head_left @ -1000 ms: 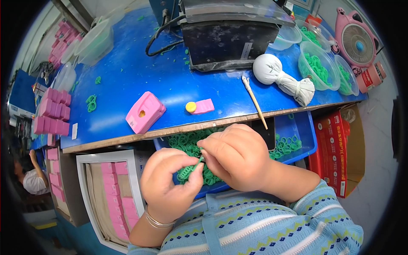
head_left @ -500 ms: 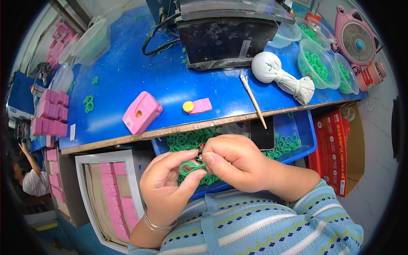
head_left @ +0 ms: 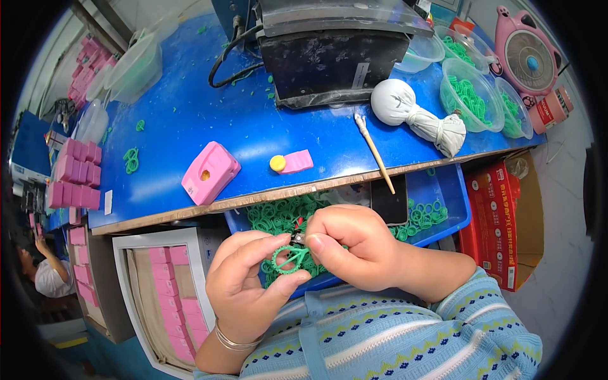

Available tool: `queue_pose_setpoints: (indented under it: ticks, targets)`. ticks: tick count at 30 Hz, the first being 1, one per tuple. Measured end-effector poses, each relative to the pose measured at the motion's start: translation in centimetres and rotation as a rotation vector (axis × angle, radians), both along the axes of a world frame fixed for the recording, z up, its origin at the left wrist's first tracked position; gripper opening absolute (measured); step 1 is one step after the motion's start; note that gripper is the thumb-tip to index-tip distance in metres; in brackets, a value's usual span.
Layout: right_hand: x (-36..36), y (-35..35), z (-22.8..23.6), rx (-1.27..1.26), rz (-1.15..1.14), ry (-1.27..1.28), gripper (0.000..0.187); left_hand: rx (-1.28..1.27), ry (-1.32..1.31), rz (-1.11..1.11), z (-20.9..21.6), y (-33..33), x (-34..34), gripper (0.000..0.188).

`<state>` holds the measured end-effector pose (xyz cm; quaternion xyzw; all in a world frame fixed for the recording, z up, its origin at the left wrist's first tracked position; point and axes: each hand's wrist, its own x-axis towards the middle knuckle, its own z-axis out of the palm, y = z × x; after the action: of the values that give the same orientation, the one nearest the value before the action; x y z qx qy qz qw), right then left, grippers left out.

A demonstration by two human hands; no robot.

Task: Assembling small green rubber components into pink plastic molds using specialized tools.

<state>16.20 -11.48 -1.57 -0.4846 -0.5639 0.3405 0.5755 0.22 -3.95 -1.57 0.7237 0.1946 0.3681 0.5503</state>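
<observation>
My left hand (head_left: 249, 266) pinches a green toothed ring (head_left: 283, 260) between thumb and fingers. The ring faces up, and thin green stems run from it toward my other hand. My right hand (head_left: 354, 248) is closed, thumb pressed against the curled index finger. At its fingertips a small metal tool (head_left: 297, 238) with a red part pokes out beside the ring. Its grip is hidden, and its exact kind cannot be made out. Both hands hover over a blue tray (head_left: 462, 209) holding many loose green rings (head_left: 427, 218).
On the blue table (head_left: 190, 107) are a pink block (head_left: 211, 173), a pink piece with a yellow disc (head_left: 292, 162), a brush (head_left: 375, 152), a white cloth pouch (head_left: 418, 117) and a black machine (head_left: 335, 66). A clear bowl (head_left: 472, 95) holds green pieces. A co-worker (head_left: 52, 272) sits far left.
The green ring has turned in my left hand, so its round opening now shows. Both hands stay close together. The far-left co-worker's raised hand has come down.
</observation>
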Motion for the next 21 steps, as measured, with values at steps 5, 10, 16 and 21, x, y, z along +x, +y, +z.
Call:
queue_pose_setpoints:
  ticks: [5, 10, 16, 21]
  targets:
    - [0.04, -0.06, -0.29, 0.042, 0.005, 0.013, 0.020, 0.039, 0.029, 0.026, 0.55, -0.21, -0.03, 0.043]
    - [0.16, -0.10, -0.06, 0.059, 0.056, 0.048, 0.020, 0.053, 0.034, 0.030, 0.41, -0.23, -0.10, 0.043]
    - [0.27, 0.03, -0.71, 0.201, -0.016, -0.269, 0.010, 0.021, 0.047, 0.066, 0.31, -0.47, -0.29, 0.034]
    - [0.36, 0.17, -0.60, 0.338, -0.096, -0.480, 0.011, 0.089, 0.099, 0.070, 0.48, -0.08, -0.49, 0.022]
